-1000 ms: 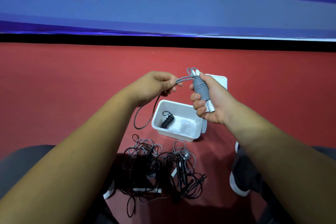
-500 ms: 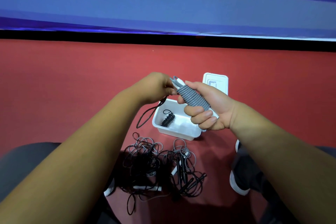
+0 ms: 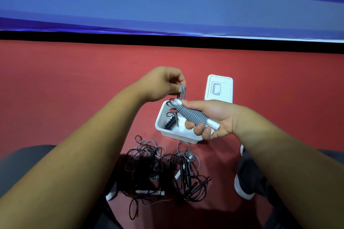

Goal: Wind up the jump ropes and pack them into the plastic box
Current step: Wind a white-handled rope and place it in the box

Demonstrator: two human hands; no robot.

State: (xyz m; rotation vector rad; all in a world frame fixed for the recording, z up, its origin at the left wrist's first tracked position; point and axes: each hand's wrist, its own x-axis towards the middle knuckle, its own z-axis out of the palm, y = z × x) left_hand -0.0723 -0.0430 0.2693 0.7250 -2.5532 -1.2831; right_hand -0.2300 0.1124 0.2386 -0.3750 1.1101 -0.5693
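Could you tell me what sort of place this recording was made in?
Probably an indoor sports hall: a red sports-type floor, a blue banner with large white lettering along the wall, and loose jump ropes piled beside a white plastic box.

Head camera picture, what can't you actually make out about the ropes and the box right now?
- Grey jump rope, head view: the right hand covers part of the handles; the left hand's fingers hide the cord's end.
- Plastic box: the right hand and the bundle block its right half.
- Tangled ropes on the floor: too knotted and dark to count.
- Lid: its marking is too small to read.
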